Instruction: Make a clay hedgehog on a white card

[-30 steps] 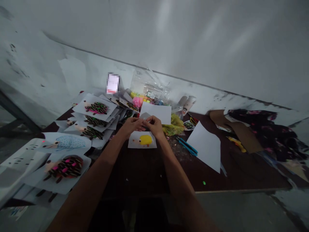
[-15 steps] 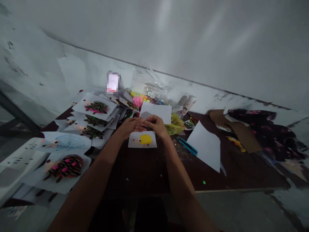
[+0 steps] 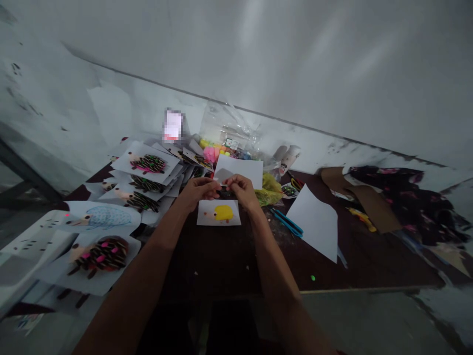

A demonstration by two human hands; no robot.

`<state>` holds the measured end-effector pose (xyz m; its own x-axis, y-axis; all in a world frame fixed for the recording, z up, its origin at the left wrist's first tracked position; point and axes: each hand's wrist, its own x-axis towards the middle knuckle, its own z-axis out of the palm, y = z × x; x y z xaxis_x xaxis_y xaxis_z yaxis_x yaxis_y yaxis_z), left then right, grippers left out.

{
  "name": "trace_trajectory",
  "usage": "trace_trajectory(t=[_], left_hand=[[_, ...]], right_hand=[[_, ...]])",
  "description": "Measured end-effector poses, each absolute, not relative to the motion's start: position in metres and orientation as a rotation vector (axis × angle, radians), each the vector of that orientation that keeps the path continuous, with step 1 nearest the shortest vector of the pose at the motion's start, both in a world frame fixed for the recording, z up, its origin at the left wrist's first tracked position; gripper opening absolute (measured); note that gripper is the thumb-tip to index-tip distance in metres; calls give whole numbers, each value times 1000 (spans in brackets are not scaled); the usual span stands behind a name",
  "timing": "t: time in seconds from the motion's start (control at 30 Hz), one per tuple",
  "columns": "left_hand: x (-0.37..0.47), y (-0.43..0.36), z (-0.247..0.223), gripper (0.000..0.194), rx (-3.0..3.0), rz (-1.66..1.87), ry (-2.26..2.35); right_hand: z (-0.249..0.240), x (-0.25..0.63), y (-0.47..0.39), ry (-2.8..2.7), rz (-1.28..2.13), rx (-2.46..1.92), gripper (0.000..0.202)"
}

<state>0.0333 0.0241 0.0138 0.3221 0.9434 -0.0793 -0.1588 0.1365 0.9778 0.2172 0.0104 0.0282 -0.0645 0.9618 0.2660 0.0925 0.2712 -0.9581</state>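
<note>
Dark piece (image 3: 224,193), pinched, fingers (image 3: 237,183) nearly closed

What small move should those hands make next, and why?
Perhaps lay the small dark piece, seemingly pinched between left hand and right hand, on the yellow animal figure: it lies close by on its white paper card, spikeless, unlike the dark-spiked animal picture at left.
</note>
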Motion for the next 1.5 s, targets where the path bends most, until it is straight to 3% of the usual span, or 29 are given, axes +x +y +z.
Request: trace_trajectory(t=[0.17,0.43,0.67,0.97,1.2,1.4,1.5], left_hand=[[33,25,12,38,1100,962,837],[37,27,6,33,1112,972,889],[40,23,11,57,1093,944,836],[43,24,7,44,1104,897,834],[41,25,7,44,1257,865,902],[28,41,-7,16,1786,858,1250],[24,43,-13,23,2027,750,1304]], right_hand=[[25,215,2,-1491,902,-1187,14],[14,216,-7,-1356,865,-1241,37],[13,201,-26,-1500,461,-1256,22],[20,190,-37,-1881,-99,-1461,8],[16,199,-38,-1874,-109,-1435,16],[2,211,-66,-1944,-54,-1478,16],[-12,214,-83,-2006,-20,-1544,17]])
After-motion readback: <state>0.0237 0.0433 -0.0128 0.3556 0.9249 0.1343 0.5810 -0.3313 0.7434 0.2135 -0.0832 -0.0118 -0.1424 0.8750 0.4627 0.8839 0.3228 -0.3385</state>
